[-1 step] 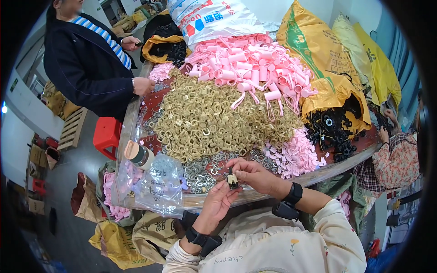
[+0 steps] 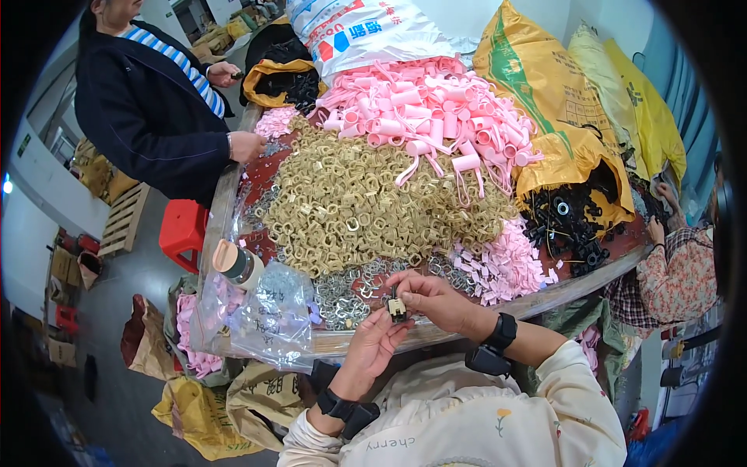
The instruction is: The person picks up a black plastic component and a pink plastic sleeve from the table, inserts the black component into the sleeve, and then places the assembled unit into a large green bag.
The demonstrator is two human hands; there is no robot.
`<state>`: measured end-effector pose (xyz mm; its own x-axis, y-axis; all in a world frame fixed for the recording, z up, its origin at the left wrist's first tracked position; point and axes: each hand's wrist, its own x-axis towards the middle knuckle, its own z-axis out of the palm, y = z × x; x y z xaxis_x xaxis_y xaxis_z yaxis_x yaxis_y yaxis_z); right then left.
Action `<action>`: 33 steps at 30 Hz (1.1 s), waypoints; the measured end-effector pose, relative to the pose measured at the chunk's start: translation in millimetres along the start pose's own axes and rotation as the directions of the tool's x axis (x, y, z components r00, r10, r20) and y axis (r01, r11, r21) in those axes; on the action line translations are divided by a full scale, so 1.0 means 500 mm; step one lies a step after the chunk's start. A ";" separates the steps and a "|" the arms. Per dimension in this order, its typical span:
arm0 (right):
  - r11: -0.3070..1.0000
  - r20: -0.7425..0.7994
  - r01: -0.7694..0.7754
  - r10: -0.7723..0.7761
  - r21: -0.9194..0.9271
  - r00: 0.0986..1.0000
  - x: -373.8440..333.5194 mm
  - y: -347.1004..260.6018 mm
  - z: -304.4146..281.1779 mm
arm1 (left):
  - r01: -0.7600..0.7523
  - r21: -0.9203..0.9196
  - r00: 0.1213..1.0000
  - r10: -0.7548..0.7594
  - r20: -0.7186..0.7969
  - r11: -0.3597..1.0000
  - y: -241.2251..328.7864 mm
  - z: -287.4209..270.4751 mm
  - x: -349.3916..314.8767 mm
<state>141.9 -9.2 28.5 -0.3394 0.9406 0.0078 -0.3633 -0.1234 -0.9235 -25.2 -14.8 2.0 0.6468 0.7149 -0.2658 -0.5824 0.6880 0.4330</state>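
Note:
Over the table's near edge, my left hand [image 2: 370, 344] and my right hand [image 2: 440, 303] meet around a small beige-and-black plastic part [image 2: 398, 309]. The left thumb and fingers pinch it from below. My right fingers grip its upper right side, where a short dark piece sticks up; its exact kind is too small to tell. Just beyond my hands are loose metal clips [image 2: 342, 294]. Behind these lies a wide heap of beige plastic ring-shaped parts [image 2: 350, 202]. Small pink tabs [image 2: 510, 265] are piled right of my right hand.
Pink tubes with straps [image 2: 436, 117] are heaped at the back. An orange sack [image 2: 545, 93] spills black parts [image 2: 572, 226] on the right. A bottle [image 2: 241, 265] and a clear plastic bag [image 2: 272, 319] occupy the near left. Co-workers stand left [image 2: 148, 117] and right [image 2: 677, 272].

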 end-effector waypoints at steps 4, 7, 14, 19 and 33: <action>0.981 -0.009 0.081 -0.084 -0.174 0.996 -0.001 0.015 0.006 | -0.018 -0.034 1.000 0.018 0.001 0.999 -0.004 -0.008 -0.003; 0.975 -0.035 0.076 -0.085 -0.211 0.996 -0.004 0.017 0.013 | -0.022 -0.034 1.000 0.022 -0.009 0.999 -0.006 -0.012 -0.003; 0.960 -0.251 0.030 -0.103 -0.280 0.962 -0.020 0.049 0.023 | -0.026 0.002 0.997 0.026 -0.073 1.000 -0.011 -0.012 -0.006; 0.915 -0.159 0.118 -0.192 -0.387 0.968 -0.011 0.047 0.005 | -0.009 0.025 0.997 0.010 -0.074 1.000 -0.004 -0.001 -0.006; 0.166 -0.070 -0.020 -0.297 -0.986 0.952 -0.044 -0.026 -0.105 | 0.029 0.061 0.996 -0.024 -0.083 0.998 0.013 0.000 0.000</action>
<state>199.9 -11.6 20.3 -0.1552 0.9545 0.2547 0.8022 0.2722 -0.5314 -29.0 -10.2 5.0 0.6175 0.7063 -0.3462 -0.5324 0.6993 0.4770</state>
